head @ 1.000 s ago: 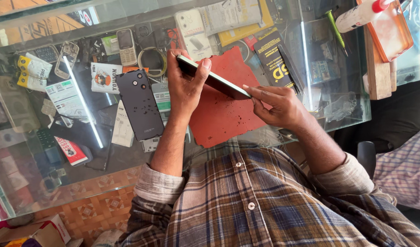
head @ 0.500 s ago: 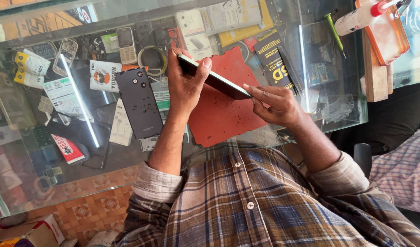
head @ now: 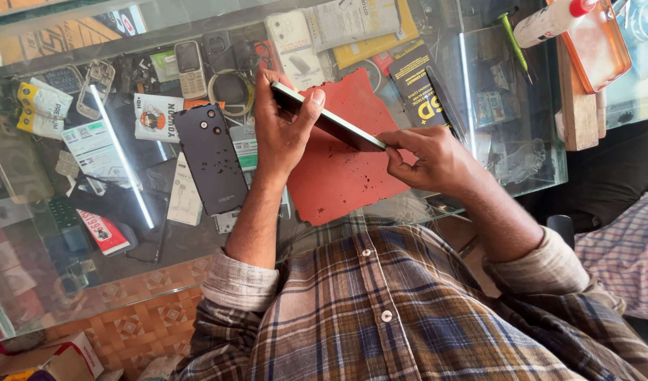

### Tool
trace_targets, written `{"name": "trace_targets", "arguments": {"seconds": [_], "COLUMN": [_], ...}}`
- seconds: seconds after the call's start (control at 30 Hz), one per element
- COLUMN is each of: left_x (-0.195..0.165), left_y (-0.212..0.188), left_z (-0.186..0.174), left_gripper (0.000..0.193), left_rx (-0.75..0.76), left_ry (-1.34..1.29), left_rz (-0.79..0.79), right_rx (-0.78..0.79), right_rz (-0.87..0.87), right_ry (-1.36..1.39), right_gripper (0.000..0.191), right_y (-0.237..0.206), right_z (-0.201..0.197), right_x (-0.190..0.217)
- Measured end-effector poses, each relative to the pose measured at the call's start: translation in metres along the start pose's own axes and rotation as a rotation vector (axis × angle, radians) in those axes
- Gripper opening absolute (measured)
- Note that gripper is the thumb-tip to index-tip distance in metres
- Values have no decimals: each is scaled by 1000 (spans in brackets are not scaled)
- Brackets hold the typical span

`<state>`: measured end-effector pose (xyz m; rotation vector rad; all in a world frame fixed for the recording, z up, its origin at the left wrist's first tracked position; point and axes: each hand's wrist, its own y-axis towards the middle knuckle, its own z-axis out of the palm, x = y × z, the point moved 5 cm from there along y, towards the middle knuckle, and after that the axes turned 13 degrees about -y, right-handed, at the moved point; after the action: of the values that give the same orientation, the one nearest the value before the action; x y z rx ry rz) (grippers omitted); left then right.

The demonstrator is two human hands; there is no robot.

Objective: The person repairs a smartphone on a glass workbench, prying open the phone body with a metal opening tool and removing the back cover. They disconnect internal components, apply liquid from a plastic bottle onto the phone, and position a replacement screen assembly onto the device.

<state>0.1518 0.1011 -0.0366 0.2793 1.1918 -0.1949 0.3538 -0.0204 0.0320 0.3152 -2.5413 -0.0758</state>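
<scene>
A slim phone [head: 332, 120], dark with a pale edge, is held edge-on above a red work mat [head: 341, 176]. My left hand [head: 280, 137] grips its left end, thumb on top. My right hand [head: 428, 156] pinches the phone's right corner with the fingertips. Both hands are over the glass counter [head: 126, 282]. A black phone back cover [head: 211, 159] lies flat just left of my left wrist.
Under the glass lie several old phones, packets and parts. At the top right, an orange tray [head: 600, 44] with a white bottle [head: 549, 21] rests on a wooden block [head: 574, 106], beside a green screwdriver [head: 511, 41]. Another person's checked cloth [head: 620, 247] shows at the right.
Both hands keep the same hold on the phone. The view has shifted slightly; nothing else has visibly moved.
</scene>
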Motion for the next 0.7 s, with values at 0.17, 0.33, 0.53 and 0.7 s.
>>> {"name": "trace_targets", "arguments": {"seconds": [0.17,0.33,0.53,0.7], "left_x": [-14,-34,-54,-72], "left_y": [0,0,-4,-7], "left_z": [12,27,51,67], "left_gripper": [41,42,42,38], "left_rx": [43,103,188,262], "left_ry": [56,218,390,492], "left_rz": [51,157,314,381], "right_rx": [71,105,102,-16], "right_rz": [43,72,83,31], "right_ry": [-13,-46,-93,-30], "right_gripper": [30,29,21,31], "right_y": [2,-1,-5,-8], "right_z": [-9,-12,-12,-19], "right_x": [5,6,4,15]}}
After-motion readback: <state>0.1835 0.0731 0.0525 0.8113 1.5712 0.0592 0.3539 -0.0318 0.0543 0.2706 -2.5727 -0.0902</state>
